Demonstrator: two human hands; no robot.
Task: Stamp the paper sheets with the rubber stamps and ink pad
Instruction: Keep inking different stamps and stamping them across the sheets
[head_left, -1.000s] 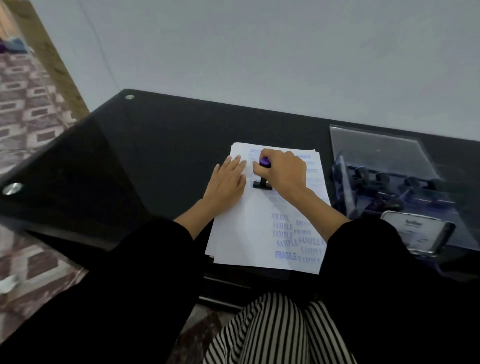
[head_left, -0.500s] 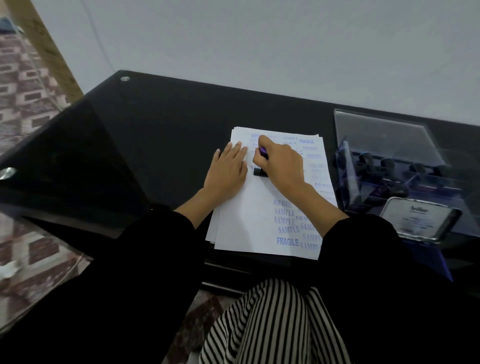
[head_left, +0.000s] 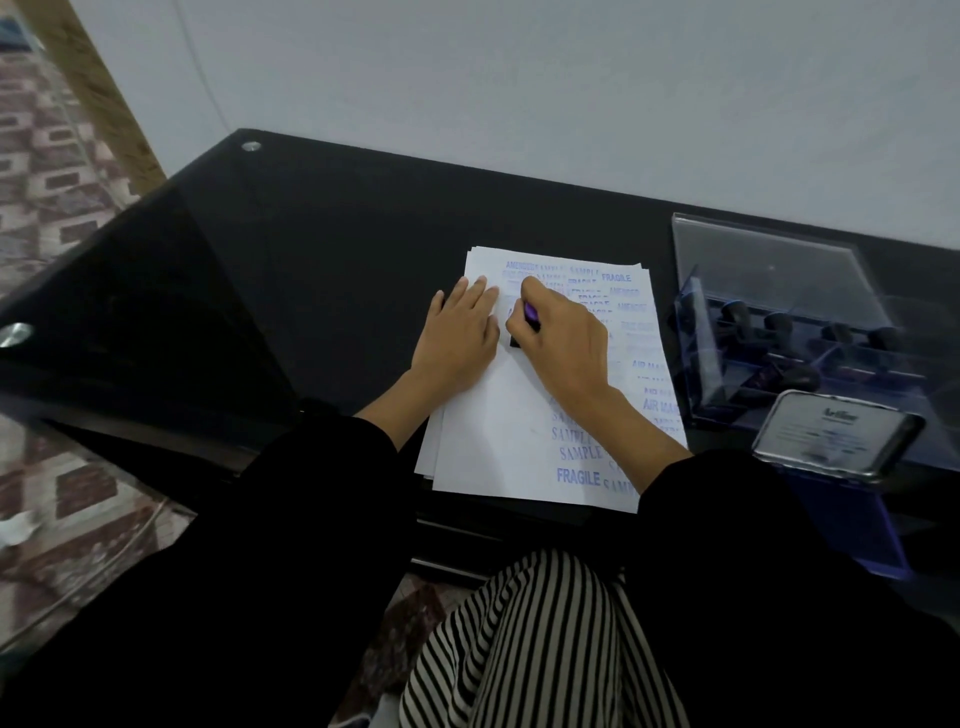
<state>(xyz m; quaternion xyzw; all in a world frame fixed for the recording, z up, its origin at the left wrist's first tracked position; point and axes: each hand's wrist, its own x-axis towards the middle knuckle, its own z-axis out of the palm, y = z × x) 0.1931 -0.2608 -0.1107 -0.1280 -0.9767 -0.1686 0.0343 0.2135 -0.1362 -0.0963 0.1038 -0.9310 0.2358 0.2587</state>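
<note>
Fingers (head_left: 527, 288) of right hand (head_left: 563, 343) wrap, mostly hide, stamp (head_left: 531, 314); left hand (head_left: 457, 332) flat on sheets (head_left: 498, 431).

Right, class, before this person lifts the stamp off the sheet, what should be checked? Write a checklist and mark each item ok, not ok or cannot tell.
1. Left hand lies flat on the paper stack, steadying it: ok.
2. Right hand grips the stamp: ok.
3. Stamp base sits flat on the top sheet: cannot tell, the hand hides most of it.
4. Blank space remains on the sheet's left side: ok.
5. Ink pad stands at the right, lid raised: ok.
</note>
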